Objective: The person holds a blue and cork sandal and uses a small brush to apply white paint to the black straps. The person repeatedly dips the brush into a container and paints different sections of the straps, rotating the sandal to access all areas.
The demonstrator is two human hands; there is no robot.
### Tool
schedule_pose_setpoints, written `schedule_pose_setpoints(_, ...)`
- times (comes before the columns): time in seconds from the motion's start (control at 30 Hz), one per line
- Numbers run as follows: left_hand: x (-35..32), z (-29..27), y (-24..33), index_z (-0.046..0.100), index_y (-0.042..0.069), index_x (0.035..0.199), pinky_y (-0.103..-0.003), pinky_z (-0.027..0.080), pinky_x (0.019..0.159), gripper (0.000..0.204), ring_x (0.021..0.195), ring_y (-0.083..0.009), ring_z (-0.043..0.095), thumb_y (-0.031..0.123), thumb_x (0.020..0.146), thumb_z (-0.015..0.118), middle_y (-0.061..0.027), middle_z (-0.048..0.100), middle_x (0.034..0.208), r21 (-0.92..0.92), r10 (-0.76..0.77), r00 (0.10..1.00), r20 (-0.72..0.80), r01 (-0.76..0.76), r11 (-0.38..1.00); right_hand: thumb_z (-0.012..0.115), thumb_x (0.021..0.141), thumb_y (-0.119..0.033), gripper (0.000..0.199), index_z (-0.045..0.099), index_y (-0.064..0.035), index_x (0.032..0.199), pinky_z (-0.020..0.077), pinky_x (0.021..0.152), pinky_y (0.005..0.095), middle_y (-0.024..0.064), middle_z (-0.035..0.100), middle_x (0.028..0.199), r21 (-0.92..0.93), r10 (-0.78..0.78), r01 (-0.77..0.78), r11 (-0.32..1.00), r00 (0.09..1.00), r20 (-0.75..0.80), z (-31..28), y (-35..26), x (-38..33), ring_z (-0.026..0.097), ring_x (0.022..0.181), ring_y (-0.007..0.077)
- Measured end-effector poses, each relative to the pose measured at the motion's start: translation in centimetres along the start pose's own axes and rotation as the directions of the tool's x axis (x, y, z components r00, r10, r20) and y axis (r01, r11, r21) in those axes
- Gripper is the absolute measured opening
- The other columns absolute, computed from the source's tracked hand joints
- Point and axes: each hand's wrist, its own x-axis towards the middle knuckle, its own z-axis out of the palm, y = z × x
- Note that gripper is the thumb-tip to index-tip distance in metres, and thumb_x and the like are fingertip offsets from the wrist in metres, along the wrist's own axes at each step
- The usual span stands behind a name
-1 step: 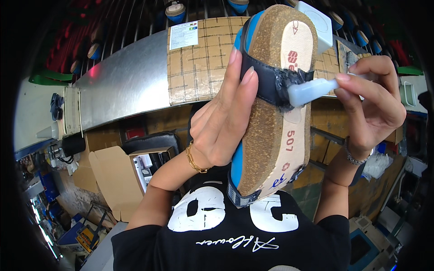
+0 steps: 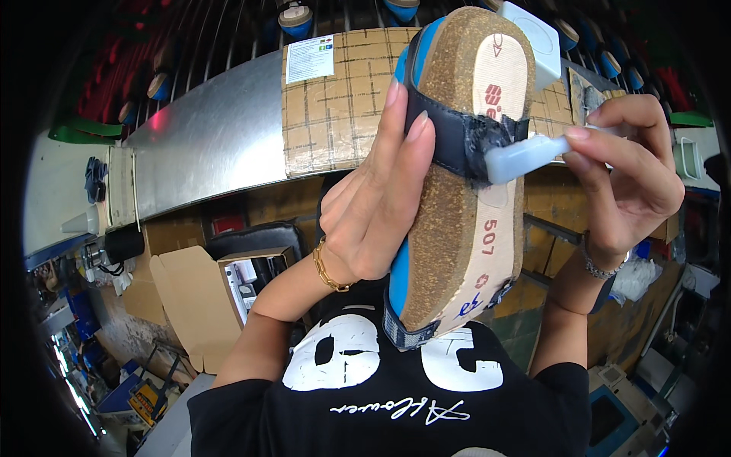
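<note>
My left hand [image 2: 373, 213] grips a sandal [image 2: 457, 228] held bottom-up, its cork sole facing me with a pale printed strip along it. A blue last [image 2: 397, 278] shows at the sandal's left edge. A dark navy strap [image 2: 455, 141] is folded over the sole near its upper end, and my left fingertips rest on it. My right hand [image 2: 624, 175] pinches a pale translucent tool [image 2: 525, 156] whose blunt tip touches the strap's ragged end on the sole. A gold chain sits on my left wrist and a silver one on my right.
Behind the sandal lies a grey metal sheet [image 2: 205, 145] with a checked brown board [image 2: 335, 107] carrying a white label. Several lasted shoes hang on a rack [image 2: 297, 15] at the top. An open cardboard box [image 2: 190, 297] sits lower left and a machine [image 2: 624, 411] lower right.
</note>
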Motion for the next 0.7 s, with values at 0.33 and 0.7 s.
schedule_pose_setpoints(0.33, 0.1, 0.4, -0.3, 0.028, -0.007, 0.151, -0.032, 0.052, 0.099, 0.068, 0.127, -0.0403, 0.057, -0.009, 0.09, 0.057, -0.0371, 0.027, 0.156, -0.134, -0.286, 0.958, 0.035, 0.288, 0.948, 0.075, 0.076, 0.002, 0.02, 0.077, 0.0013, 0.096, 0.0403, 0.074, 0.0264, 0.0106, 0.06, 0.092, 0.147, 0.157, -0.151, 0.978, 0.987, -0.035, 1.3, 0.1, 0.9, 0.054, 0.086, 0.0174)
schedule_pose_setpoints(0.7, 0.4, 0.5, -1.0, 0.005, -0.001, 0.159, -0.037, 0.052, 0.105, 0.093, 0.126, -0.0294, 0.058, -0.003, 0.09, 0.067, -0.0286, 0.024, 0.16, -0.027, -0.3, 0.954, -0.03, 0.299, 0.954, 0.075, 0.079, 0.005, 0.018, 0.077, 0.0033, 0.097, 0.0417, 0.075, 0.0246, 0.0075, 0.06, 0.089, 0.01, 0.346, -0.351, 0.936, 0.916, -0.206, 3.7, -3.7, -1.3, 0.055, 0.084, 0.0152)
